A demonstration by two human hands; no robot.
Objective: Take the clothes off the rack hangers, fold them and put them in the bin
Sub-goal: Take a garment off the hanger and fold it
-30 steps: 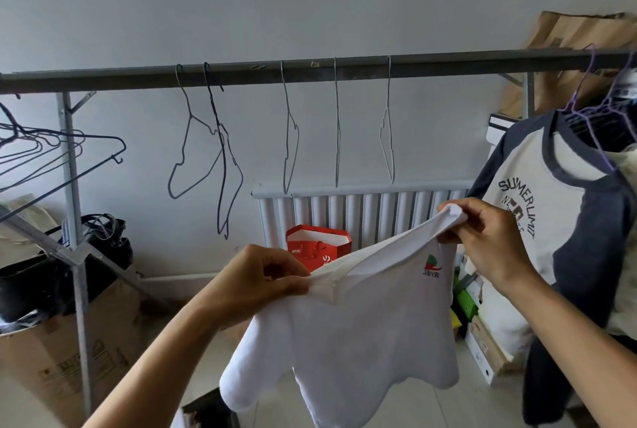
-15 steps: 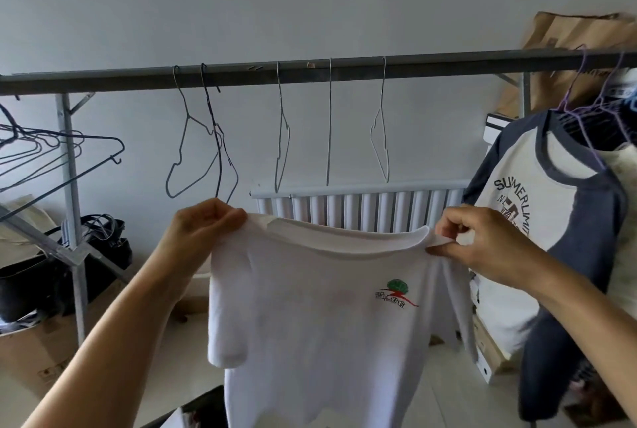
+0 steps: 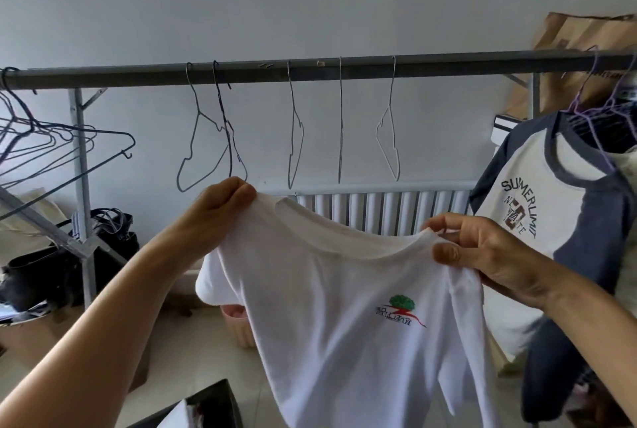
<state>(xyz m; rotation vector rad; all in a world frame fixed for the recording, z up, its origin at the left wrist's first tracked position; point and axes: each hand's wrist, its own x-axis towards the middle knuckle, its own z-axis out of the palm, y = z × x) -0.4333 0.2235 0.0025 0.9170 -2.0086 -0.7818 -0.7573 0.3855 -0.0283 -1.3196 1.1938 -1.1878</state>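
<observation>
Left hand [image 3: 220,210] higher; bin [image 3: 236,322] behind T-shirt [image 3: 344,324]

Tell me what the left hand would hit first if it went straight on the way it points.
Probably the dark wire hanger, whose lower end shows just above the left hand gripping the white T-shirt. Depth is unclear; the hand might pass in front of it.

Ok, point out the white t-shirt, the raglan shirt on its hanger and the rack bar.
white t-shirt [image 3: 344,289], head view, chest fabric below the neckline
raglan shirt [image 3: 555,196], head view, pale front panel
rack bar [image 3: 258,71], head view, bare middle stretch
</observation>
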